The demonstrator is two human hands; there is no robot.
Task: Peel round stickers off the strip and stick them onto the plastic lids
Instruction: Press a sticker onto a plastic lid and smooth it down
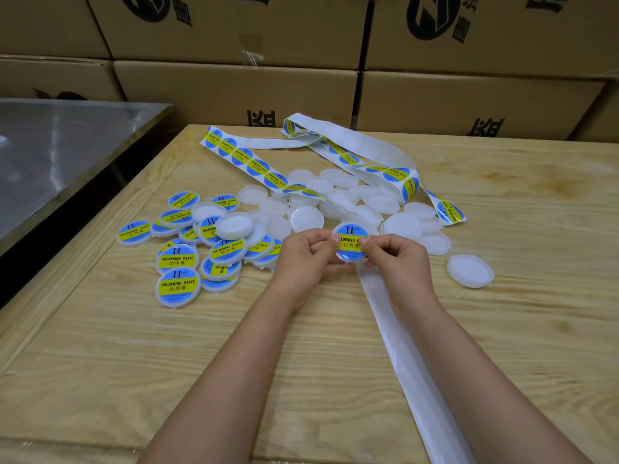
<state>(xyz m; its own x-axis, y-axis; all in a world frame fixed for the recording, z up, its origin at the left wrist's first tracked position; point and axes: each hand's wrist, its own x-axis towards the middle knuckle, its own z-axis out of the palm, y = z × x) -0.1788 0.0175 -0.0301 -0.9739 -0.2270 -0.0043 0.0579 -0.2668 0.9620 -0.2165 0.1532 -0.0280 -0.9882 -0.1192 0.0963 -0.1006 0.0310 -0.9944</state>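
Lid point(351, 244), sticker already on, pinched between both hands over the middle of the table point(134, 363). Left hand point(306, 254) gripping the left rim, right hand point(398, 259) on the right rim with fingertips pressing onto its face, looks like. Done pile point(187, 259) sitting off to the left, so closer to the left hand for the drop-off, probably. Blank lids point(335, 195) heaped just beyond the fingers. Strip point(254, 165) snaking across the far side, bare backing point(402, 346) running from under the right hand toward the near right edge.
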